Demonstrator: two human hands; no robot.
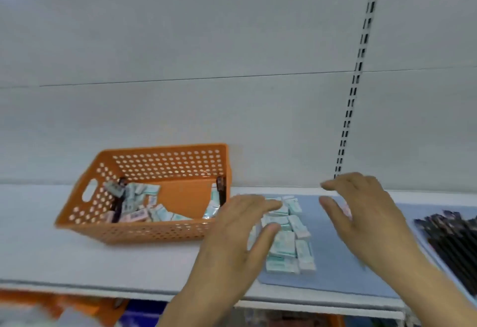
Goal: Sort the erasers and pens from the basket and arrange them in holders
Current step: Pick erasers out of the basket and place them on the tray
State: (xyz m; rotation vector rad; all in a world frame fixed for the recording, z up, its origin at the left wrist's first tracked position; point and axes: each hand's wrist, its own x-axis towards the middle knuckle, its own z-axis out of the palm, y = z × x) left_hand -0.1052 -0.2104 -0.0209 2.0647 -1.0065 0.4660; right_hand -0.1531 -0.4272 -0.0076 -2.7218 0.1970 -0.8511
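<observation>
Both hands, left (240, 226) and right (361, 213), hover spread wide and empty over pale green wrapped erasers (289, 236) stacked right of the orange basket (144, 231).

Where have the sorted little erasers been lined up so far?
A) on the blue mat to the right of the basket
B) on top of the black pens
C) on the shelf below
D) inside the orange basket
A: the tidy rows of erasers lie on the blue mat, right of the orange basket, between the open left hand and right hand.
</observation>
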